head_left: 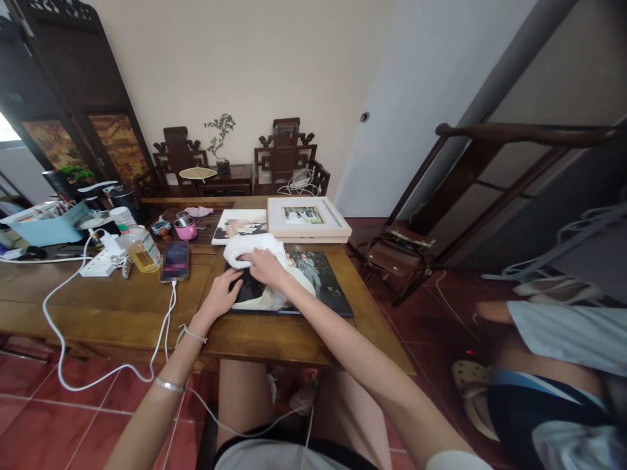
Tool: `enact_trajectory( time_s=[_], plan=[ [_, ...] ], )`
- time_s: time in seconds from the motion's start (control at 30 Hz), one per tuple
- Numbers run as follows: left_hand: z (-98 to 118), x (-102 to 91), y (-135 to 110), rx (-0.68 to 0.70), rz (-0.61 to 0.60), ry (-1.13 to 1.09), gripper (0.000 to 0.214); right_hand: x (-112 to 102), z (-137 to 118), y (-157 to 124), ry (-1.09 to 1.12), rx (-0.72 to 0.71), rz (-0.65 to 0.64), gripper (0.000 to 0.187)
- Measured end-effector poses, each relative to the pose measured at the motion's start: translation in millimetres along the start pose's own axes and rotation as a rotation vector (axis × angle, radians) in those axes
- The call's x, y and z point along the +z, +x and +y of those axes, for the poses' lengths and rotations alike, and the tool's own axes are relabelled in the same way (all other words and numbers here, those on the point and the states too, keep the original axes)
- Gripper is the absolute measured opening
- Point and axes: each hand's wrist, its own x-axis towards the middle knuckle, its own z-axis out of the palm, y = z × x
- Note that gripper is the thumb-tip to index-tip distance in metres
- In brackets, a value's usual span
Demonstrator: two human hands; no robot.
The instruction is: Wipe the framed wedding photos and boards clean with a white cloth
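Wooden table in a tiled room: right hand clutches a white cloth on the large dark photo print, while left hand lies flat, fingers spread, pinning its near-left corner.

Two hands, the left and the right, one white cloth, three photo prints or frames (dark print, framed picture, unframed photo), one phone, one oil bottle, two carved chairs (one, another), one table.
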Motion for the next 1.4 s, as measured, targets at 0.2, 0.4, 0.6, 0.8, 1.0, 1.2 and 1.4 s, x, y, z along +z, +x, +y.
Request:
enact_trajectory(
  time_s=[0.2,0.4,0.6,0.8,1.0,1.2,1.4],
  plan=[
    [0.0,1.2,-1.1,-0.010,0.008,-0.046,0.038,-13.3,60.8,-47.8,-0.061,0.100,0.002,0.060],
    [-0.4,2.3,-1.4,-0.017,0.014,-0.048,0.039,-21.8,94.6,-102.7,-0.207,0.147,0.018,0.059],
    [0.2,2.8,-1.9,-0.016,0.018,-0.030,0.040,-21.0,35.0,-168.9,-0.191,0.014,-0.028,0.057],
    [1.0,1.9,-3.0,-0.010,0.022,-0.023,0.040,-23.5,1.1,-185.8,-0.069,-0.113,-0.078,0.055],
    [-0.4,1.3,-2.1,-0.005,-0.007,-0.038,0.039,-23.5,53.4,-123.2,-0.128,0.069,-0.035,0.060],
    [-1.5,2.7,-2.1,-0.021,0.012,-0.071,0.038,-22.0,82.9,-97.1,-0.205,0.197,-0.006,0.059],
    [0.0,2.6,-1.6,-0.020,0.004,-0.051,0.039,-18.7,31.4,-159.0,-0.185,0.047,-0.029,0.057]
  ],
)
